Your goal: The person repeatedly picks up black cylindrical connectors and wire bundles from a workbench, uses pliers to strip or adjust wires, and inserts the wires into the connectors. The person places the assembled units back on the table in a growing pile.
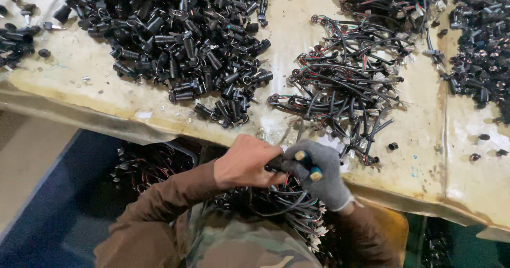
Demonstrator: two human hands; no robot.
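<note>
A heap of wired assemblies lies in the person's lap. Just above it, at the table edge, the bare left hand is closed on a small black part, touching the grey-gloved right hand, which grips a blue-handled tool (tip hidden). Farther off lie loose cable harnesses and a pile of black connectors.

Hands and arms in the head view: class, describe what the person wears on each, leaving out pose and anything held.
The left hand is bare, with no glove. The right hand wears a grey knitted glove with a ribbed cuff; two fingertips poke out through worn or cut ends edged in blue. Both arms are in long brown sleeves, over a camouflage-patterned garment.
</note>
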